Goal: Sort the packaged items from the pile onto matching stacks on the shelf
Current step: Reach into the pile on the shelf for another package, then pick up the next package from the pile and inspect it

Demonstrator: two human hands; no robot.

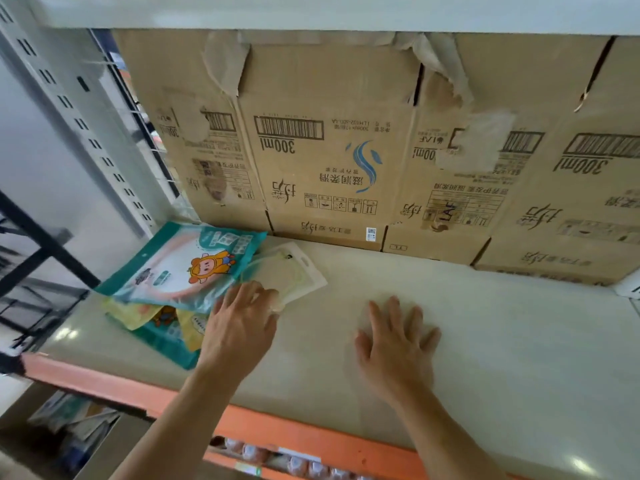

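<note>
A pile of packages lies at the left end of the shelf (450, 323). On top is a teal and white pouch (180, 268) with a cartoon figure. Beneath it show a yellow pouch (138, 315) and another teal pouch (169, 341). Beside them lies a flat white card pack (294, 271) with a pale green loop inside. My left hand (242, 327) reaches to the lower edge of that card pack, its fingertips curled at the edge. My right hand (398, 344) lies flat on the bare shelf, fingers spread, holding nothing.
Flattened cardboard boxes (346, 150) line the back of the shelf. An orange rail (311, 441) runs along the front edge, with small packaged goods (304, 465) on the level below. A perforated metal upright (79, 109) and a dark frame (34, 237) stand at the left.
</note>
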